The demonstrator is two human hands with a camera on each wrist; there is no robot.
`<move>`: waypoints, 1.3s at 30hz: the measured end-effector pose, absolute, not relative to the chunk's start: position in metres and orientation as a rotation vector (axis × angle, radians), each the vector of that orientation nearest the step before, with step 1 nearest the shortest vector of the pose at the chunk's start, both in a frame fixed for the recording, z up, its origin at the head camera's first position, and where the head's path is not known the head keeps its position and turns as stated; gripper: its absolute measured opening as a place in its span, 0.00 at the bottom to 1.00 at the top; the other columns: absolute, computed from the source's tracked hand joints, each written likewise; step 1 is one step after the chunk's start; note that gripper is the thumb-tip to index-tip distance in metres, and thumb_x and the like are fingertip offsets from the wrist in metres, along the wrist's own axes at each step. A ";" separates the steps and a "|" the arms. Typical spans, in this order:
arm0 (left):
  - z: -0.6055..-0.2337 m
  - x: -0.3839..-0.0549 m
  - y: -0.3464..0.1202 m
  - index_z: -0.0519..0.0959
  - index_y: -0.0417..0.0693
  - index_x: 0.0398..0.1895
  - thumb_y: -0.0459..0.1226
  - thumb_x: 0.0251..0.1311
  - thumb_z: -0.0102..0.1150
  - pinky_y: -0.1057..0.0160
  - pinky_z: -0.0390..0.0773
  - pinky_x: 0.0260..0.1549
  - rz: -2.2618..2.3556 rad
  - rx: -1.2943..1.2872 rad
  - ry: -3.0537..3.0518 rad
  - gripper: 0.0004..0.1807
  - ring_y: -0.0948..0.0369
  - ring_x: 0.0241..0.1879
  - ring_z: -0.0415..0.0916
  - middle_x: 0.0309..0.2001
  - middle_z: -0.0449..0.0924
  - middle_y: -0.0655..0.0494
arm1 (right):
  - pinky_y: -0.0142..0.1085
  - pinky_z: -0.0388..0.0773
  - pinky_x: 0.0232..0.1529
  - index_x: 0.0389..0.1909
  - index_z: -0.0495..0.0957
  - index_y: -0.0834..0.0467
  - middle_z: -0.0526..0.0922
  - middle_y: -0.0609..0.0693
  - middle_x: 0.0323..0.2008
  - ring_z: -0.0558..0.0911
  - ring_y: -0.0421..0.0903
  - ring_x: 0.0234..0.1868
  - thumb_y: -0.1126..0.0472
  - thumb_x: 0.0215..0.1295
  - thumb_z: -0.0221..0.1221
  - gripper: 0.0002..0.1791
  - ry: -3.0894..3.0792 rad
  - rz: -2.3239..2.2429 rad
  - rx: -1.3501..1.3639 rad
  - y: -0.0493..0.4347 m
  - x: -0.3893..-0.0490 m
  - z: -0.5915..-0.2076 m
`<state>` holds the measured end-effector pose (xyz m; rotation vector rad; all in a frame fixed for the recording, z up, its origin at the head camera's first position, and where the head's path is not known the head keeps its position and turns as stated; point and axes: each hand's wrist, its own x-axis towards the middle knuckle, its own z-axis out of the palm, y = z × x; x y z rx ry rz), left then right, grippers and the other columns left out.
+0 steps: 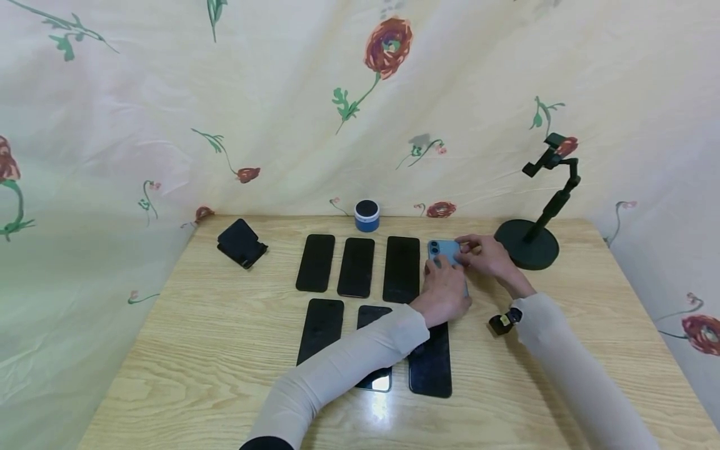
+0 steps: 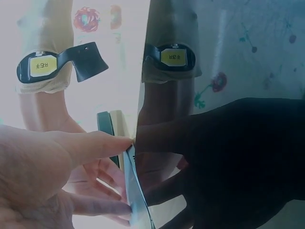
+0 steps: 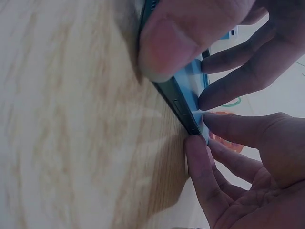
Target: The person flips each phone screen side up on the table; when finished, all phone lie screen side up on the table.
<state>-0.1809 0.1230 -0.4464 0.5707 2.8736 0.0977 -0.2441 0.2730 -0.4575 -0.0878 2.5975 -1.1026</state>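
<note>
A light blue phone (image 1: 449, 248) lies back up, its two camera lenses showing at the top left corner, at the right end of the back row. My left hand (image 1: 443, 295) holds it from the near side, covering its lower part. At the upper right corner, my right hand (image 1: 487, 255) pinches the edge between thumb and fingers. The right wrist view shows the phone's dark side edge (image 3: 175, 106) with fingers of both hands gripping it close to the table. In the left wrist view, the left thumb meets the edge of the blue phone (image 2: 134, 198).
Three black phones (image 1: 356, 267) form the rest of the back row. Another row of dark phones (image 1: 320, 328) lies nearer, partly under the left sleeve. A blue round speaker (image 1: 367, 224), a black stand with jointed arm (image 1: 527, 253) and a black folded object (image 1: 240, 242) stand toward the back.
</note>
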 end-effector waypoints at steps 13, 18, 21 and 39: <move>-0.446 -0.179 0.117 0.74 0.53 0.69 0.61 0.65 0.65 0.57 0.76 0.62 0.261 0.571 2.865 0.36 0.48 0.61 0.69 0.66 0.69 0.46 | 0.29 0.79 0.38 0.73 0.68 0.67 0.76 0.68 0.58 0.79 0.55 0.48 0.61 0.78 0.57 0.27 2.608 -1.114 -0.061 0.271 -0.237 -0.454; -0.447 -0.178 0.116 0.72 0.54 0.71 0.61 0.65 0.65 0.58 0.76 0.61 0.304 0.569 2.856 0.37 0.49 0.62 0.67 0.68 0.68 0.47 | 0.30 0.82 0.39 0.73 0.68 0.66 0.75 0.68 0.59 0.81 0.55 0.49 0.60 0.79 0.56 0.27 2.586 -1.164 -0.022 0.272 -0.236 -0.455; -0.447 -0.178 0.116 0.71 0.55 0.73 0.61 0.64 0.65 0.59 0.79 0.57 0.336 0.560 2.851 0.38 0.49 0.62 0.67 0.69 0.67 0.47 | 0.31 0.84 0.39 0.74 0.67 0.66 0.74 0.69 0.60 0.83 0.55 0.48 0.60 0.79 0.56 0.28 2.571 -1.192 -0.015 0.274 -0.235 -0.456; -0.450 -0.181 0.108 0.63 0.52 0.79 0.59 0.67 0.63 0.56 0.81 0.56 0.655 0.569 2.752 0.42 0.43 0.68 0.64 0.74 0.62 0.41 | 0.34 0.86 0.42 0.79 0.62 0.59 0.73 0.66 0.61 0.84 0.36 0.39 0.53 0.81 0.52 0.31 2.426 -1.377 0.070 0.281 -0.233 -0.449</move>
